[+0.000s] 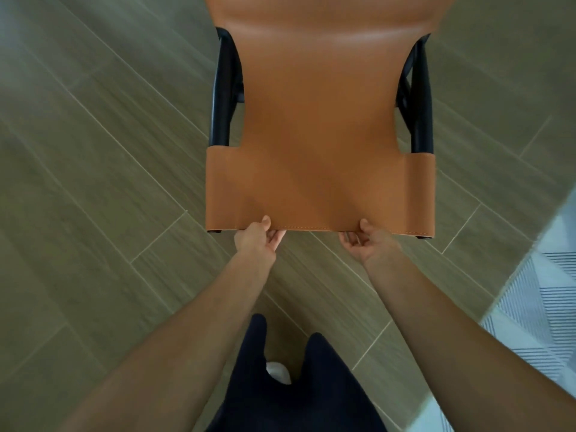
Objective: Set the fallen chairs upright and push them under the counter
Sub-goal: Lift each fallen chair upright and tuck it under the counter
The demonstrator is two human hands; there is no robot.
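Head view: the left hand grips the near stitched edge of the chair, thumb on the upper face of the tan leather and fingers curled beneath it. The right hand holds the same edge in the same way, thumb above and fingers curled below. The two hands are apart, each set inboard of a chair corner. Fingertips under the leather are partly hidden. The chair extends directly away from the hands, its wide near band narrowing and then widening again. The black frame shows on both sides, mostly covered by the leather. The chair's far part is cut off at the upper picture edge and blurred, and whether its feet stand on the floor cannot be told. A striped rug lies at right. Dark trousers occupy the bottom centre.
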